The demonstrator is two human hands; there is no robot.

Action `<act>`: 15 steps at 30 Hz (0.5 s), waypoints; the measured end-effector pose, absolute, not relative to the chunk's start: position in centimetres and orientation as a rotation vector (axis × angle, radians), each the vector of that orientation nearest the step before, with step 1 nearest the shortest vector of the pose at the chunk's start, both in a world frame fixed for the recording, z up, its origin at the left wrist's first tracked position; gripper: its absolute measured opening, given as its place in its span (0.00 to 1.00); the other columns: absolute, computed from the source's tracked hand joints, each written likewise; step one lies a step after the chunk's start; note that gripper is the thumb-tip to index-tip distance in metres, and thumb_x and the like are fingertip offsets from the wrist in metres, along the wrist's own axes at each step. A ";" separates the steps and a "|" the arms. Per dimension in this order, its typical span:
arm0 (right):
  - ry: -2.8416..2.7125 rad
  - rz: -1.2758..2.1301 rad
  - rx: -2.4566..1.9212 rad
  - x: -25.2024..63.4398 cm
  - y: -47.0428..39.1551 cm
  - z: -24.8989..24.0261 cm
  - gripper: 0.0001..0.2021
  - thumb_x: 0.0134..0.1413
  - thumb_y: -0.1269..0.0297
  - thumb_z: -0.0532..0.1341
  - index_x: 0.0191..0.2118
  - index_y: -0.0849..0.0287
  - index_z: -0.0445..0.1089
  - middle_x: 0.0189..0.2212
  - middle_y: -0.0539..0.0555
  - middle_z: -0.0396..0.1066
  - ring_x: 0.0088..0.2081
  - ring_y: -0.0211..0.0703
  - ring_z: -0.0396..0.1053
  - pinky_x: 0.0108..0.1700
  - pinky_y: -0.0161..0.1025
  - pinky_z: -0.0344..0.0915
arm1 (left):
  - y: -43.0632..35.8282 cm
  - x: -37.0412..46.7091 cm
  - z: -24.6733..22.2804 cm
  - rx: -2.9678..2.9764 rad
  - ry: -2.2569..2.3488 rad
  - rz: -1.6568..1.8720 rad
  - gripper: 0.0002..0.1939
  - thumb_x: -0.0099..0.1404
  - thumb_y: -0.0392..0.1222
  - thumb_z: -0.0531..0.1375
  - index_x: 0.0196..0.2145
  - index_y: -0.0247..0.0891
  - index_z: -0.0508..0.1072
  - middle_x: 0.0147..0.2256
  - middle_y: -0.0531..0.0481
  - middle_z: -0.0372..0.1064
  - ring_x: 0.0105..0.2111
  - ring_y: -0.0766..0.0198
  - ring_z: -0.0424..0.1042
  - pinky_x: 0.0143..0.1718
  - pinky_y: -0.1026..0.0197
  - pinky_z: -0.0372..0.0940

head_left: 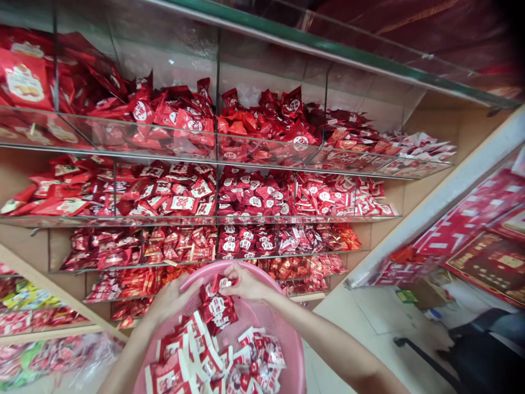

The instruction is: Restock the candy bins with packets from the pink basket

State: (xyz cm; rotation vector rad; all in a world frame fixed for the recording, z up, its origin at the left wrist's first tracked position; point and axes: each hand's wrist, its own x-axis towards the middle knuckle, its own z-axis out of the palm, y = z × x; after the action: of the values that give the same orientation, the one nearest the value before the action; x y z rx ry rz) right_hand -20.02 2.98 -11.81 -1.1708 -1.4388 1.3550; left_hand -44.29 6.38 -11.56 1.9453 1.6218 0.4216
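A pink plastic basket (298, 350) at the bottom centre holds many red and white wrapped packets (200, 350). My left hand (176, 298) is at the basket's upper left rim, its fingers pointing towards some dark red packets (217, 312); whether they grip the rim is hard to see. Over the basket's upper part, my right hand (241, 283) pinches a small dark red packet (219, 283) with a white label. That packet is just above the other dark red ones.
Shelves with glass fronts (262, 220) full of red packets rise behind the basket. Another shelf with yellow packets (30, 295) is at the left. Red boxes (488, 262) and a dark object (484, 350) are at the right, beside the tiled floor (361, 328).
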 end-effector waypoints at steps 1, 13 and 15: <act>-1.474 1.339 -1.177 -20.3 3.4 -11.9 0.23 0.29 0.63 0.73 0.35 0.57 0.66 0.35 0.50 0.67 0.40 0.43 0.66 0.44 0.45 0.64 | 6.3 -44.4 -11.6 1.932 1.625 0.435 0.40 0.52 0.68 0.53 0.52 0.35 0.70 0.51 0.39 0.71 0.51 0.45 0.69 0.48 0.52 0.63; -1.645 1.240 -1.159 -22.3 5.5 -13.1 0.20 0.32 0.60 0.73 0.34 0.58 0.67 0.34 0.49 0.67 0.37 0.40 0.65 0.43 0.42 0.62 | 5.5 -44.4 -10.1 1.895 1.568 0.473 0.35 0.52 0.68 0.54 0.47 0.38 0.74 0.44 0.45 0.76 0.47 0.46 0.72 0.46 0.53 0.65; -1.640 1.265 -1.157 -22.3 5.8 -13.4 0.18 0.34 0.59 0.72 0.34 0.58 0.68 0.31 0.48 0.68 0.35 0.40 0.65 0.41 0.41 0.63 | 5.6 -44.2 -10.0 1.894 1.591 0.464 0.36 0.52 0.68 0.54 0.47 0.37 0.74 0.45 0.43 0.75 0.49 0.45 0.71 0.47 0.52 0.64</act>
State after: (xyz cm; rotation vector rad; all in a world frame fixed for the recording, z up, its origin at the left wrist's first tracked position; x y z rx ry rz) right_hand -22.33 5.81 -13.44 -1.1573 -1.6403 1.2647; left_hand -44.19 5.56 -9.97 1.8936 1.5906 0.4640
